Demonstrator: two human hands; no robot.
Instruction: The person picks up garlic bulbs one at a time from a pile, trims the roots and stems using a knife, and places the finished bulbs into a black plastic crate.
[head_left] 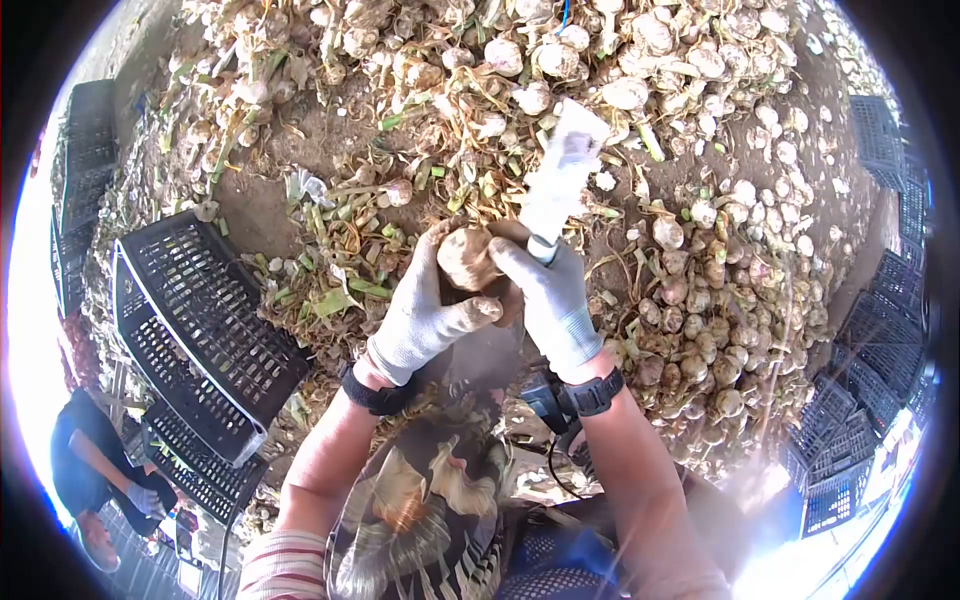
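Grey knit gloves on both hands: the left hand (425,315) cups a round, dirt-crusted tan garlic bulb (468,258) at centre frame, and the right hand (548,300) is clenched on a white-wrapped flat blade (560,175), pressed right against that bulb. Beyond them, a pile of pale loose garlic bulbs (700,270) covers the soil, with black slatted plastic crates (205,320) to the left, where another person (95,470) crouches.
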